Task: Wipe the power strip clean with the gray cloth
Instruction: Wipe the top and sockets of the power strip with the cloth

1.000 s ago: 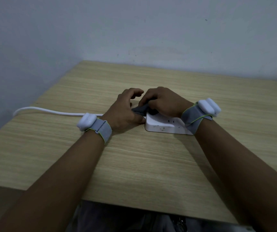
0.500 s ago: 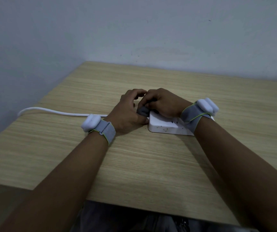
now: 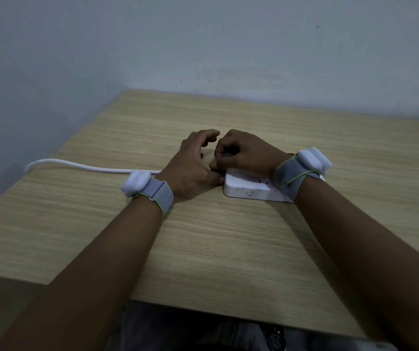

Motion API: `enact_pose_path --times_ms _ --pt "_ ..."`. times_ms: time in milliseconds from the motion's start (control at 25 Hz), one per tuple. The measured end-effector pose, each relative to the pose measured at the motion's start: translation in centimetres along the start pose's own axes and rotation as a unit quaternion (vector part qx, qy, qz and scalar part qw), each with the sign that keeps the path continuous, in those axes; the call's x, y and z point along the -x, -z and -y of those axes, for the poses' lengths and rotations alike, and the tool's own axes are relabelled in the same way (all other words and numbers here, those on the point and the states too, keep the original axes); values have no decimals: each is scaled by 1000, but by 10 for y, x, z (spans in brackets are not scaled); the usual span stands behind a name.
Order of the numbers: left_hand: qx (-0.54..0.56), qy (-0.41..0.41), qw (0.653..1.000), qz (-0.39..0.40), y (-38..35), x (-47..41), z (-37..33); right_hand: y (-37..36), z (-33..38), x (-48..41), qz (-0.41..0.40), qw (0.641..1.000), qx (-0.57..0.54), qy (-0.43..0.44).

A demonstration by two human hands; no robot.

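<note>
Power strip lies centre frame on the table, specks along its near edge. My right hand is bunched tight on the gray cloth over its left end; my left hand, fingers loosely apart, braces that end against sliding.

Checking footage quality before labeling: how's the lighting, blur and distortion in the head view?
Head view: dim, bluish, underexposed, no glare. Soft shadows under the left hand and beside the power strip. Wide-angle stretch makes the forearms balloon toward the bottom edge. Hands fairly sharp; the gray cloth is barely visible under the right hand.
</note>
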State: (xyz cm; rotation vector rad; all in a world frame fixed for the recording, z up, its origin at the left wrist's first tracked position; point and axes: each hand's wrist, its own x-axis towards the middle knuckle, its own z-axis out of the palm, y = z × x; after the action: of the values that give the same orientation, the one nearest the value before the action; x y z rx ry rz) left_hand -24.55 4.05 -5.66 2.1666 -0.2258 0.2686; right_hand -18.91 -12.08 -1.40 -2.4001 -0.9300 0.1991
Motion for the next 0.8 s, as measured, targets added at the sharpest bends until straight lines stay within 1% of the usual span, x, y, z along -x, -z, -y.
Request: enact_pose_path --times_ms 200,280,440,520,640,720,800 --pt "-9 -5 1000 9 0 0 0 -6 1 -4 -50 998 26 6" --pt "-3 -3 1000 7 0 0 0 -7 0 -3 -43 998 36 15" --pt "6 0 1000 3 -1 -1 2 -5 -2 0 1 1000 0 6" --pt "6 -2 1000 5 -1 -2 2 -6 -3 -3 -8 1000 26 0" --pt "1 -4 1000 4 -1 -2 2 -11 -3 -7 -52 995 80 -17" --pt "3 0 1000 2 -1 -2 2 -11 -3 -5 -57 995 77 -10" --pt "7 1 1000 2 -1 -1 2 -8 -2 -2 -33 999 37 8"
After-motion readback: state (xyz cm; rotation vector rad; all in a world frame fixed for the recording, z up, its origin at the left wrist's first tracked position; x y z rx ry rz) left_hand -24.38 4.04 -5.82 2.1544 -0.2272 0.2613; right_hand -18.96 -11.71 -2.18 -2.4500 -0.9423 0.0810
